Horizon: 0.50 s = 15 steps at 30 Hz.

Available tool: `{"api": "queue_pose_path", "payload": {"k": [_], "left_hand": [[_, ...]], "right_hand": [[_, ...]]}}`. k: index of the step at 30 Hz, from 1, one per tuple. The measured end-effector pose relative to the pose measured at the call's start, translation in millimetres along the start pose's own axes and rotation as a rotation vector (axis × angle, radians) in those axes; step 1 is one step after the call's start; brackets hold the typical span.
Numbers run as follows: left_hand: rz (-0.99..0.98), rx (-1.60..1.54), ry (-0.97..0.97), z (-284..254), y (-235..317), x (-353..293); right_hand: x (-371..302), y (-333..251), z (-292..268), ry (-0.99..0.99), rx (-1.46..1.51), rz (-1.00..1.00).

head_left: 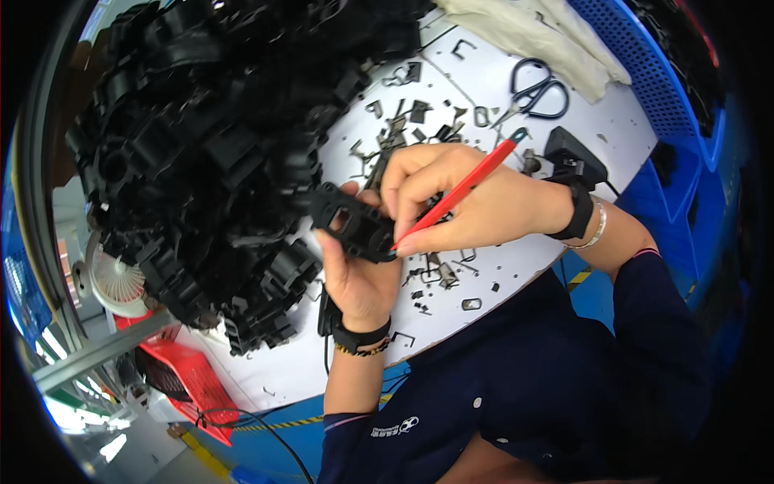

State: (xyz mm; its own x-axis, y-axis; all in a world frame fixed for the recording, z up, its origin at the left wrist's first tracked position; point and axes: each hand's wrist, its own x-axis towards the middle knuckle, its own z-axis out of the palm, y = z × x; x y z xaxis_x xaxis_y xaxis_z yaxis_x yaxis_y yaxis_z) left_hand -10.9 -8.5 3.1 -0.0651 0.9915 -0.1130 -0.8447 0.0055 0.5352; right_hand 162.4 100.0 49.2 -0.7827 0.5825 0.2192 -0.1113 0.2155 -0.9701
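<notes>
A black molded plastic part (355,230) with openings through it rests in my left hand (361,289), whose thumb and fingers hold it from below and the side. Gripped in my right hand (504,206) is a slim red pen-shaped tool (476,177). Its lower tip meets the right end of the plastic part; the exact tip is hard to make out. Both hands are close together above the white table (516,258). Small black scraps (397,129) lie scattered around and beneath them.
A big heap of black plastic parts (210,161) covers the table's left side. Dark-handled scissors (536,90), a whitish cloth (556,40) and a small black box (574,155) lie to the right. A blue crate (657,68) stands far right; a red basket (193,375) and white fan (117,278) are left.
</notes>
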Motion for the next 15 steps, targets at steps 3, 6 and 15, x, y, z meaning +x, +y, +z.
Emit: {"api": "queue_pose_path", "payload": {"k": [3, 6, 15], "left_hand": [[-0.01, -0.027, -0.001, -2.6, -0.1, -0.5], [0.012, 0.047, 0.013, 3.2, 0.4, -2.2], [0.04, 0.061, 0.022, 4.9, -1.1, -1.4]], "right_hand": [[-2.4, -4.6, 7.9, 0.019, -0.046, 0.038], [-1.5, -3.6, 6.1, -0.001, 0.009, 0.029], [-1.5, 11.5, 12.4, 0.003, -0.328, -0.517]]}}
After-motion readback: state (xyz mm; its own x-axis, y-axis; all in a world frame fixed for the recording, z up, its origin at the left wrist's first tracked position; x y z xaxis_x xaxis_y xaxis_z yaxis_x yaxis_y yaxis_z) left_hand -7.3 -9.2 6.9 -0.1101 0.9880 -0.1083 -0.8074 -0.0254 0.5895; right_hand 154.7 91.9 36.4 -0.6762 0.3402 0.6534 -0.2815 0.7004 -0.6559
